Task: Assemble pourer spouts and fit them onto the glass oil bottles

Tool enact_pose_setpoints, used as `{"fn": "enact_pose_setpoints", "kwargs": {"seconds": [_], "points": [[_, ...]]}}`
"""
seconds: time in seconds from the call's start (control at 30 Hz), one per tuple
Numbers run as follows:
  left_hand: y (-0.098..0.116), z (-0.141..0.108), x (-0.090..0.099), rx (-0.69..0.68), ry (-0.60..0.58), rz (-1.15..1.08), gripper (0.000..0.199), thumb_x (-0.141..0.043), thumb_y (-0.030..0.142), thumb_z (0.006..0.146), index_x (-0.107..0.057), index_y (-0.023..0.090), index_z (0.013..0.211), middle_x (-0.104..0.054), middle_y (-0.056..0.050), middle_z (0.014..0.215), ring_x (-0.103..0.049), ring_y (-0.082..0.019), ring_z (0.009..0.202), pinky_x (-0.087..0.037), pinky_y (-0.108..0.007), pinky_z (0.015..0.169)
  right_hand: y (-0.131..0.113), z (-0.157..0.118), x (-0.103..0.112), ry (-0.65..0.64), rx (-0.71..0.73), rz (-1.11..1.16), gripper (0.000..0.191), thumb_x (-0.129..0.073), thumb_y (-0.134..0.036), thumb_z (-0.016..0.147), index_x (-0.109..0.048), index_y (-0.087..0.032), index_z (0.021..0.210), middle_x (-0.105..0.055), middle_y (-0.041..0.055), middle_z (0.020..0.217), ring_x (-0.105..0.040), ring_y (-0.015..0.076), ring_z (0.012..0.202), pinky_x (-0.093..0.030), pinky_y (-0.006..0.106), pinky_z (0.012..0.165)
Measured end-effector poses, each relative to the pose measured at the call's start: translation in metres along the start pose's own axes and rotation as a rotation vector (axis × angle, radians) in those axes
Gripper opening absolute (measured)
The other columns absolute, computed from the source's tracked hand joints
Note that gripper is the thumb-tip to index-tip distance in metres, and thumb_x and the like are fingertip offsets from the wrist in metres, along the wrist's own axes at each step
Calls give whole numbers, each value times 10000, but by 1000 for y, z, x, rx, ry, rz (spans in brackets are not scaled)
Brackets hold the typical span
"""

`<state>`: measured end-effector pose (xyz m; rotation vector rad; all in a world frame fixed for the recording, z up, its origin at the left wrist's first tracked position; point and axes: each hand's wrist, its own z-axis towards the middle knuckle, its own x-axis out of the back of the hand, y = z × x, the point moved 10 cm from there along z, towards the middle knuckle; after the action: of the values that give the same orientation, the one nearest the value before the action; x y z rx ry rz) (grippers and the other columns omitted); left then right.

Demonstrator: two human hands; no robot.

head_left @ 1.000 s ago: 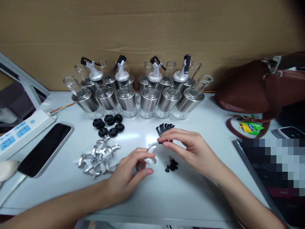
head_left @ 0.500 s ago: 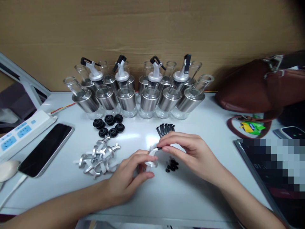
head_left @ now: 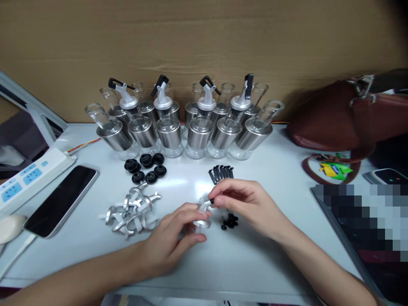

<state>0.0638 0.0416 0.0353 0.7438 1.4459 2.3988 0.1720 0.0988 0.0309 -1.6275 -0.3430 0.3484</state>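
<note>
My left hand (head_left: 180, 229) is closed around a silver pourer spout (head_left: 202, 219), its round base between thumb and fingers. At the spout's tip, my right hand (head_left: 240, 204) pinches a small black cap (head_left: 211, 201), which touches the tip. The fingers partly hide how far the cap sits on it. Right of the spout lie several small black caps (head_left: 230, 222). Behind my right hand is a row of black levers (head_left: 220, 172). To the left are a pile of silver pourer spouts (head_left: 132, 212) and several black rubber stoppers (head_left: 145, 168).
Several glass bottles with steel sleeves (head_left: 200, 134) stand along the back, some topped with pourers. A phone (head_left: 62, 199) and a power strip (head_left: 30, 178) lie at left. At right are a brown bag (head_left: 334, 119), a green and yellow packet (head_left: 338, 170) and a dark-edged, partly pixelated device (head_left: 338, 229).
Both hands have shifted slightly, the right one a little left and the spout slightly lower. The black cap stays at the spout's tip.
</note>
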Motion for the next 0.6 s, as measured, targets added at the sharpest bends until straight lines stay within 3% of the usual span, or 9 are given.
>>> {"fn": "enact_pose_setpoints", "kwargs": {"seconds": [0.17,0.37,0.6], "points": [[2,0,1,-18,8,-45,412,-508,143,936,-414,314,1298,-572,-73,1113,-572,-99,730,-524,-239,682,14,0,-11,-79,-108,210,186,-702,-350,792,-673,-174,844,-645,-5,670,-616,124,664,-504,272,693],[1,-1,-1,-15,-23,-11,404,-526,192,934,-407,321,1298,-585,-68,1060,-595,-140,824,-527,-261,705,23,-7,-31,-294,-197,353,375,-618,-382,874,-637,-148,1167,-550,-33,670,-492,94,636,-385,270,665],[9,1,-1,-89,-37,63,406,-520,232,939,-398,327,1315,-605,-40,934,-583,-133,728,-519,-238,662,21,-15,-43,-424,-266,396,460,-598,-445,875,-592,-117,1198,-499,-44,618,-410,105,587,-282,287,607]]}}
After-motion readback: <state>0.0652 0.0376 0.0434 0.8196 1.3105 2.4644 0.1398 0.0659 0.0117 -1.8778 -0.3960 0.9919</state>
